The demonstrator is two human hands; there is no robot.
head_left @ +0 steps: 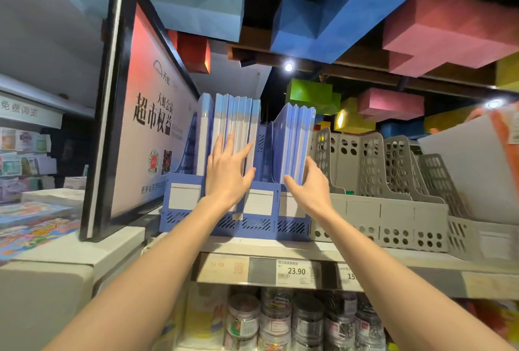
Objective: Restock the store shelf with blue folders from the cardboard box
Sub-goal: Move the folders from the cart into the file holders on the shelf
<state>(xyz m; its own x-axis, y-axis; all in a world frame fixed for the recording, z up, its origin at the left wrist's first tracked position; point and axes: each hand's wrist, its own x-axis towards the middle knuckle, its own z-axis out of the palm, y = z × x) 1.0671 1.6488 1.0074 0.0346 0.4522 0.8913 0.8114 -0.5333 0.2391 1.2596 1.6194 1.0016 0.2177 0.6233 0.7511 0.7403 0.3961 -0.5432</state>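
A tall framed sign (146,126) stands at the far left, leaning against the end of a blue rack (258,224) on the store shelf (280,249). In the rack's left slots a batch of blue folders (236,114) stands upright, spines outward. The left hand (227,173) lies flat against those spines, fingers straight and spread, gripping nothing; it seems to be pushing the batch back so the spines sit flush. One slot between the batches holds no folders. To its right a second batch (295,131) leans a little, its tops fanned apart. The right hand (311,185) is open at this batch's lower right corner, fingers lying up along its outer face and thumb reaching across the front edges. It appears to be steadying or squaring the folders rather than lifting them, though whether it pinches them is hard to tell. Grey racks (393,210) continue along the shelf to the right. A price tag (295,270) hangs on the shelf edge below, above jars (280,319). The cardboard box is out of view.
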